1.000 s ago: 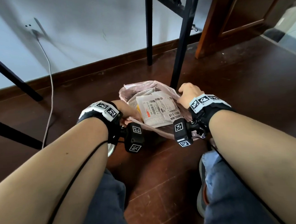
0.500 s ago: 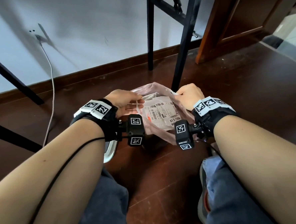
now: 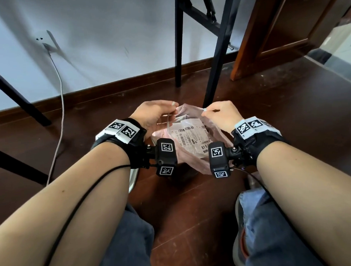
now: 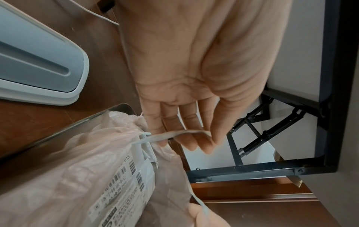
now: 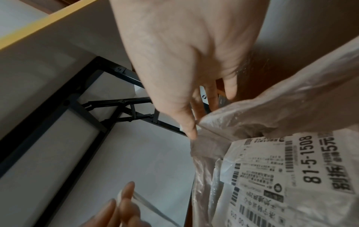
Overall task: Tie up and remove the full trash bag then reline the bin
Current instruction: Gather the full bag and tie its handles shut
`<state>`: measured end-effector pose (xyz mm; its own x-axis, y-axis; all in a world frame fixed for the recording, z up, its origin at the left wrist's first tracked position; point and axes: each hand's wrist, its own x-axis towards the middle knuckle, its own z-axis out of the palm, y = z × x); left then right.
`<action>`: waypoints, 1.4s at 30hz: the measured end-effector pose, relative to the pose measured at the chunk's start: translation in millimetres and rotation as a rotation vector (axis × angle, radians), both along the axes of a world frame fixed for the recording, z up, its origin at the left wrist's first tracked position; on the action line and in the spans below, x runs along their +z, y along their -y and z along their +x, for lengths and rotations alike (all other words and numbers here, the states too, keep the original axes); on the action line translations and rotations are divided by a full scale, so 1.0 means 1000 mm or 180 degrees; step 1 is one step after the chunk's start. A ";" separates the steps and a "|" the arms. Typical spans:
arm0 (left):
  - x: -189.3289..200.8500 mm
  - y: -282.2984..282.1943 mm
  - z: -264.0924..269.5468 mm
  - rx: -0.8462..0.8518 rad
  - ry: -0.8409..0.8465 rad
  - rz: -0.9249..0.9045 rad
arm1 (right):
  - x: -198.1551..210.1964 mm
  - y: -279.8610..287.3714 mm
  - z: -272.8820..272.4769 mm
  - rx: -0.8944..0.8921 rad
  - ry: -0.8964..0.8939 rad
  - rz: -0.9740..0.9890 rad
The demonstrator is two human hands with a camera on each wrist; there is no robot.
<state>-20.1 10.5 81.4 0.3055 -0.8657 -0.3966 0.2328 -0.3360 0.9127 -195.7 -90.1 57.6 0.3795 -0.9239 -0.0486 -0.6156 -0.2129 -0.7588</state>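
A pink translucent trash bag (image 3: 192, 158) stands in its bin on the floor, stuffed with a white parcel bag (image 3: 189, 138) bearing barcode labels. My left hand (image 3: 159, 113) pinches a pale drawstring loop (image 4: 174, 135) pulled out of the bag's left rim. My right hand (image 3: 220, 113) pinches the drawstring (image 3: 205, 110) at the bag's right rim (image 5: 205, 124). Both hands are raised above the bag's mouth. Only the bin's shiny rim (image 4: 64, 132) shows beside the bag.
The grey bin lid (image 4: 35, 61) lies on the dark wood floor to the left. Black table legs (image 3: 216, 68) stand just behind the bag, more legs at left. A white cable (image 3: 59, 98) runs down the wall. My knees and a shoe (image 3: 241, 246) are below.
Both hands have risen from the bag's sides to its top, and each now pinches a drawstring drawn out from the rim. The bag's mouth has narrowed.
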 end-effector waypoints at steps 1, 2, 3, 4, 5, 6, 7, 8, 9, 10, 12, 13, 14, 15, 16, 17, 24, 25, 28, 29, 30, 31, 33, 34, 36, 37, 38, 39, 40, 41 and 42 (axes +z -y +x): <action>0.001 0.000 0.000 0.0044 -0.0018 -0.0057 | 0.001 -0.002 0.001 0.0042 0.0093 -0.0003; 0.001 0.000 0.000 0.0079 -0.0025 -0.0108 | 0.003 -0.003 0.002 0.0074 0.0158 -0.0042; 0.002 0.000 0.001 0.0111 -0.0032 -0.0150 | 0.005 -0.004 0.003 0.0084 0.0224 -0.0096; 0.002 0.000 0.002 0.0148 -0.0037 -0.0186 | 0.006 -0.005 0.004 0.0055 0.0298 -0.0129; 0.003 0.000 0.002 0.0190 -0.0040 -0.0220 | 0.008 -0.005 0.005 0.0001 0.0393 -0.0139; 0.003 0.000 0.003 0.0240 -0.0027 -0.0242 | 0.010 -0.005 0.005 -0.0071 0.0499 -0.0136; 0.002 0.001 0.004 0.0290 -0.0001 -0.0248 | 0.010 -0.004 0.006 -0.0139 0.0595 -0.0138; 0.002 0.002 0.005 0.0333 0.0031 -0.0238 | 0.011 -0.003 0.007 -0.0194 0.0664 -0.0154; 0.000 0.003 0.005 0.0370 0.0049 -0.0227 | 0.011 -0.002 0.008 -0.0230 0.0711 -0.0178; -0.001 0.004 0.006 0.0418 0.0057 -0.0231 | 0.010 -0.001 0.009 -0.0254 0.0748 -0.0203; -0.002 0.007 0.007 0.0601 0.0082 -0.0318 | 0.010 0.001 0.010 -0.0312 0.0810 -0.0254; -0.003 0.008 0.007 0.0713 0.0121 -0.0394 | 0.010 0.001 0.010 -0.0339 0.0836 -0.0294; -0.002 0.009 0.007 0.0815 0.0157 -0.0476 | 0.011 0.002 0.010 -0.0354 0.0860 -0.0347; -0.001 0.010 0.008 0.0888 0.0165 -0.0554 | 0.012 0.002 0.010 -0.0360 0.0892 -0.0402; -0.001 0.010 0.008 0.0920 0.0152 -0.0616 | 0.013 0.002 0.010 -0.0355 0.0927 -0.0445; 0.000 0.011 0.009 0.0899 0.0138 -0.0662 | 0.013 0.003 0.010 -0.0329 0.0949 -0.0459; -0.002 0.020 -0.003 0.0342 0.0244 -0.0506 | 0.013 0.002 0.013 -0.0013 0.0900 0.0121; -0.003 0.023 -0.006 0.0258 0.0446 -0.0361 | 0.011 0.004 0.012 -0.0057 0.0875 0.0152; -0.007 0.029 -0.016 0.0061 0.1553 0.0244 | 0.007 0.009 0.008 -0.0164 0.0605 0.0105; -0.008 0.031 -0.019 0.0063 0.1835 0.0365 | 0.007 0.009 0.007 -0.0189 0.0526 0.0095; -0.009 0.034 -0.021 0.0135 0.2009 0.0438 | 0.007 0.009 0.006 -0.0224 0.0499 0.0115; -0.009 0.036 -0.023 0.0292 0.2108 0.0493 | 0.008 0.009 0.004 -0.0267 0.0517 0.0175; -0.009 0.040 -0.025 0.0674 0.2228 0.0427 | 0.010 0.009 0.002 -0.0339 0.0656 0.0355; -0.007 0.041 -0.026 0.0792 0.2238 0.0295 | 0.011 0.008 0.002 -0.0366 0.0734 0.0425; -0.009 0.042 -0.030 0.0741 0.2032 -0.0018 | 0.013 0.008 0.002 -0.0400 0.0840 0.0486; -0.011 0.042 -0.033 0.0597 0.1882 -0.0147 | 0.014 0.007 0.003 -0.0406 0.0868 0.0493; -0.012 0.042 -0.037 0.0427 0.1762 -0.0234 | 0.014 0.008 0.004 -0.0409 0.0883 0.0505; -0.013 0.043 -0.040 0.0251 0.1679 -0.0262 | 0.013 0.008 0.004 -0.0403 0.0894 0.0528; -0.014 0.044 -0.044 0.0077 0.1633 -0.0257 | 0.012 0.009 0.005 -0.0393 0.0908 0.0558; -0.017 0.047 -0.048 -0.0068 0.1660 -0.0222 | 0.011 0.009 0.006 -0.0378 0.0917 0.0592; -0.019 0.049 -0.052 -0.0157 0.1773 -0.0173 | 0.010 0.009 0.007 -0.0357 0.0933 0.0636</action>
<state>-71.7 -38.3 61.9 0.4147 -0.8989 -0.1414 -0.3041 -0.2834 0.9095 -188.6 -98.7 67.9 0.3010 -0.9438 -0.1364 -0.3771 0.0136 -0.9261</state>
